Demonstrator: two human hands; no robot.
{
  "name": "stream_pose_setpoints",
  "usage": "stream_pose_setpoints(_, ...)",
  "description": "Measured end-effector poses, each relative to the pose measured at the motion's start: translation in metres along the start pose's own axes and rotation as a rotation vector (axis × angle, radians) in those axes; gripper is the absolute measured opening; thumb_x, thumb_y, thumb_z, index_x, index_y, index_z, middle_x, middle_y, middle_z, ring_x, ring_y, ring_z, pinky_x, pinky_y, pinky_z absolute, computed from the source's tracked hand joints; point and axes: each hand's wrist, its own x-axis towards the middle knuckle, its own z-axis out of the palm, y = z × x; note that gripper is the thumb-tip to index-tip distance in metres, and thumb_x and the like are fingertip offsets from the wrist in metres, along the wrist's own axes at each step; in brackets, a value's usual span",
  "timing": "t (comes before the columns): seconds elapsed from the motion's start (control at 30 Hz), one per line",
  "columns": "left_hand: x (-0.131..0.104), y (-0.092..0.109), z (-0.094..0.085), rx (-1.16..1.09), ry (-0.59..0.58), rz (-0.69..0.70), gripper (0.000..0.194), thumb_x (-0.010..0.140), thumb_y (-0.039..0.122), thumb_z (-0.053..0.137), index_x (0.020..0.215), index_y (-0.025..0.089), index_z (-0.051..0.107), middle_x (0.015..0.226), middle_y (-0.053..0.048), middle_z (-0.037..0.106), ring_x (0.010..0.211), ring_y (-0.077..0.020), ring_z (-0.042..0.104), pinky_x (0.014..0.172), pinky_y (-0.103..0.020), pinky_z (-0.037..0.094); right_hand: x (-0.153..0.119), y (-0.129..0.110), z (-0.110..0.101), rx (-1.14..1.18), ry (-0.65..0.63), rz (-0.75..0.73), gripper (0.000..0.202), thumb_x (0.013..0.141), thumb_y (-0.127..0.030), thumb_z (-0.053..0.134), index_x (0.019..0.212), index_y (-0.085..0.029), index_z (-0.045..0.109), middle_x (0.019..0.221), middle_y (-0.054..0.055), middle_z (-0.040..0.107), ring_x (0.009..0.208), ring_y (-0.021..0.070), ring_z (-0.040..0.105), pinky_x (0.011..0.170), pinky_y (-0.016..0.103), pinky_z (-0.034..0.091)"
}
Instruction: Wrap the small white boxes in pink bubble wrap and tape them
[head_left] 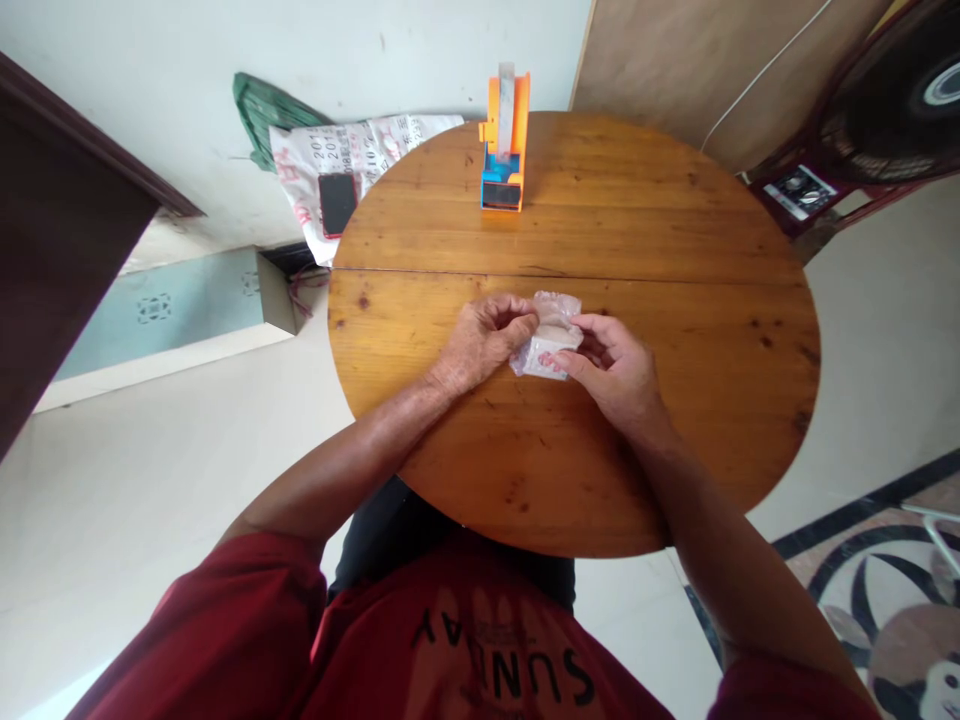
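In the middle of the round wooden table (585, 450) is a small white box (546, 358) with a reddish print, wrapped in clear bubble wrap (556, 308). My left hand (486, 340) pinches the wrap at its left side, thumb and forefinger together. On the other side my right hand (616, 372) grips the wrapped box, its thumb on the near face and fingertips at the upper right corner. A loose flap of the wrap stands up beyond the box. Part of the box lies hidden under the wrap and my fingers.
An orange and blue tape dispenser (506, 140) stands near the table's far edge. Beyond the left edge, a dark phone (337, 204) lies on a printed white sheet (300, 160) beside a green bag (270, 110). A fan (892, 100) stands at the far right.
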Motion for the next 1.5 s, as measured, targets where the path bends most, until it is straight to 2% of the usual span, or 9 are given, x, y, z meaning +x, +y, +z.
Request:
stream_pose_setpoints(0.13,-0.002,0.005,-0.001,0.040,-0.012,-0.040,0.025,0.082,0.038,0.072,0.089,0.014,0.069,0.072,0.001,0.068,0.055,-0.0079,0.056,0.054,-0.021,0.045,-0.001,-0.004,0.001,-0.010,-0.012,0.019,0.047,0.069,-0.038,0.084,0.111,-0.023,0.067,0.107,0.006,0.075,0.098,0.0249,0.072,0.092,0.043,0.059)
stream_pose_setpoints(0.43,-0.004,0.020,-0.003,0.148,-0.152,-0.085,0.020,0.087,0.030,0.059,0.084,0.015,0.070,0.069,0.001,0.063,0.059,-0.0087,0.052,0.058,-0.022,0.041,0.000,-0.008,-0.003,-0.094,-0.105,-0.031,0.040,0.075,-0.039,0.078,0.112,-0.025,0.070,0.124,0.006,0.068,0.102,0.0246,0.069,0.092,0.042,0.057)
stream_pose_setpoints(0.6,-0.004,0.017,-0.002,0.163,-0.149,-0.099,0.020,0.086,0.031,0.058,0.085,0.015,0.069,0.070,0.000,0.064,0.061,-0.0098,0.054,0.058,-0.022,0.041,0.003,-0.012,-0.007,-0.156,-0.179,-0.031,0.038,0.077,-0.040,0.075,0.111,-0.025,0.070,0.118,0.006,0.067,0.098,0.0239,0.067,0.086,0.039,0.058)
stream_pose_setpoints(0.73,-0.002,0.019,-0.001,0.209,-0.163,-0.105,0.022,0.088,0.031,0.054,0.084,0.014,0.069,0.068,0.000,0.061,0.058,-0.0093,0.051,0.056,-0.022,0.040,0.005,-0.013,-0.008,-0.185,-0.206,-0.048,0.036,0.080,-0.040,0.072,0.112,-0.024,0.070,0.126,0.008,0.064,0.103,0.0255,0.066,0.088,0.040,0.056)
stream_pose_setpoints(0.9,0.007,0.025,0.002,0.401,-0.128,-0.143,0.029,0.088,0.029,0.048,0.077,0.012,0.069,0.061,0.000,0.057,0.055,-0.0100,0.046,0.052,-0.022,0.036,0.005,-0.011,-0.005,-0.288,-0.136,-0.074,0.034,0.087,-0.043,0.064,0.113,-0.022,0.070,0.132,0.011,0.061,0.115,0.0288,0.062,0.097,0.043,0.052)
stream_pose_setpoints(1.1,0.026,0.025,0.004,0.588,-0.143,-0.175,0.030,0.085,0.024,0.045,0.067,0.013,0.067,0.055,0.001,0.051,0.053,-0.0107,0.042,0.051,-0.024,0.031,0.006,-0.004,-0.003,-0.533,-0.039,-0.222,0.035,0.094,-0.045,0.051,0.112,-0.022,0.071,0.136,0.013,0.059,0.127,0.0321,0.054,0.112,0.052,0.040)
stream_pose_setpoints(1.27,0.032,0.020,0.003,0.756,-0.017,0.011,0.025,0.084,0.021,0.054,0.063,0.015,0.065,0.061,-0.001,0.052,0.062,-0.0133,0.045,0.060,-0.026,0.037,0.008,0.001,-0.004,-0.686,0.000,-0.234,0.038,0.096,-0.046,0.047,0.103,-0.022,0.075,0.139,0.015,0.057,0.122,0.0356,0.054,0.109,0.057,0.039)
stream_pose_setpoints(1.4,0.012,0.021,0.001,0.736,0.120,0.187,0.026,0.092,0.036,0.057,0.085,0.016,0.073,0.086,-0.008,0.059,0.083,-0.0179,0.054,0.075,-0.028,0.045,0.007,0.004,-0.002,-0.727,0.043,-0.264,0.038,0.097,-0.047,0.046,0.104,-0.024,0.075,0.137,0.013,0.059,0.118,0.0340,0.055,0.108,0.057,0.041)
stream_pose_setpoints(1.5,-0.006,0.021,0.001,0.709,0.095,0.217,0.026,0.089,0.040,0.065,0.098,0.017,0.073,0.097,-0.007,0.059,0.074,-0.0138,0.053,0.071,-0.027,0.047,0.006,0.005,-0.001,-0.757,0.047,-0.272,0.039,0.098,-0.047,0.044,0.104,-0.023,0.074,0.137,0.014,0.060,0.117,0.0344,0.055,0.106,0.058,0.042)
